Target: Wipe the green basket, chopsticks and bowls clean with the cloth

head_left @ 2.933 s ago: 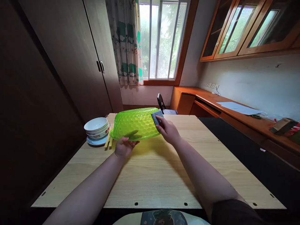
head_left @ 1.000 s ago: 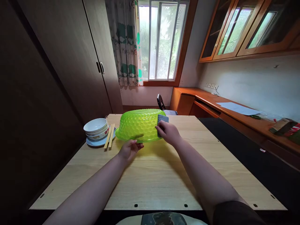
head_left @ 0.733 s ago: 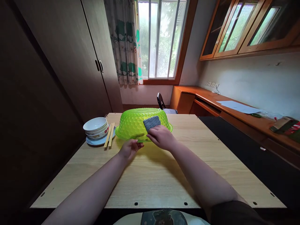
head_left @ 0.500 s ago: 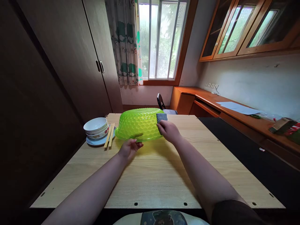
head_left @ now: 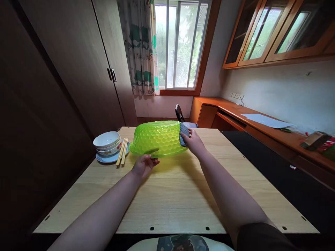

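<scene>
A translucent lime-green plastic basin (head_left: 157, 137) with a dimpled wall is held bottom-up, tilted, above the table. My left hand (head_left: 145, 165) grips its near rim from below, fingers closed around the edge and partly hidden under it. At the basin's right end, my right hand (head_left: 194, 141) presses a grey textured cloth (head_left: 184, 134) against the outer wall, pinching it between thumb and fingers.
To the left, several stacked bowls (head_left: 106, 140) stand on a blue-white plate (head_left: 104, 159), with wooden chopsticks (head_left: 122, 151) leaning on its right edge. The pale wooden table (head_left: 167, 202) lies below; behind it is a chair (head_left: 179, 113). An orange desk (head_left: 251, 115) holds papers (head_left: 266, 120).
My right hand and the cloth have slid a little to the right, round the basin's end. The basin has shifted very slightly; my left hand stays at its rim.
</scene>
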Motion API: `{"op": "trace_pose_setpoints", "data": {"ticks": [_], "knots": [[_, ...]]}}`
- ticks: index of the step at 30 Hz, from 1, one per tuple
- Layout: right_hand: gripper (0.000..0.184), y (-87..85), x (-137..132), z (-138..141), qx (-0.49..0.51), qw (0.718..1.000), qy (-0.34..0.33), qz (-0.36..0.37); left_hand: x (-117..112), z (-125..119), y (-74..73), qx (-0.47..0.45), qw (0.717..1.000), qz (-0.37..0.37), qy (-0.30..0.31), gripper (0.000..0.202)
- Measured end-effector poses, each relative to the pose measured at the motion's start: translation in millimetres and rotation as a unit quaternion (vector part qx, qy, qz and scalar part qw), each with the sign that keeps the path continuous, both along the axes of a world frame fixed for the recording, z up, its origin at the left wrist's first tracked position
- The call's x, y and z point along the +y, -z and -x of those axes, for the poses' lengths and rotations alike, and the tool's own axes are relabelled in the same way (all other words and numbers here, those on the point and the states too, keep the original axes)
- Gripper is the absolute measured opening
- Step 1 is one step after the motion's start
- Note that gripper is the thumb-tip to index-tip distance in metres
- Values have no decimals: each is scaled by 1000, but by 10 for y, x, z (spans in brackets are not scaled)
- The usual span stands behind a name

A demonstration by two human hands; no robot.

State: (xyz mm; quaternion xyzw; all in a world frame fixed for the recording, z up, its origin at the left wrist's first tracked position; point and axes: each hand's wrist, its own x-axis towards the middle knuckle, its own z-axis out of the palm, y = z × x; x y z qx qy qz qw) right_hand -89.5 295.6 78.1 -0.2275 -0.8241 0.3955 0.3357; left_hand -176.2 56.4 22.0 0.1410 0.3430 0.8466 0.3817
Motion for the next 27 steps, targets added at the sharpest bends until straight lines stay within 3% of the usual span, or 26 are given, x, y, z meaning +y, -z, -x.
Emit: {"op": "trace_pose_setpoints", "data": {"ticks": [6,11,14,16,18,20,22,25,27], "knots": [[77,7,-11,42,110,987,-47,103,1,-13,-17,4,1000,-3,-4,21],[64,-20,4,45,148,979,-70,118,-7,8,-5,10,1000,-2,-9,27],[56,-34,215,6,154,983,-20,98,-20,37,-3,4,1000,-16,-23,22],[53,-38,426,-49,141,985,67,68,-31,52,-13,-3,999,-34,-28,24],[48,-31,629,-114,89,986,139,38,-41,62,-32,-11,998,-52,-30,33],[41,-5,764,-162,3,988,157,2,-49,69,-53,-21,997,-61,-33,39],[33,45,794,-172,-91,987,132,-18,-54,71,-72,-28,997,-62,-37,41],[22,162,663,-123,-211,977,18,-24,-55,68,-91,-28,997,-55,-43,40],[18,258,518,-71,-230,971,-51,-38,-53,62,-96,-23,997,-50,-45,41]]}}
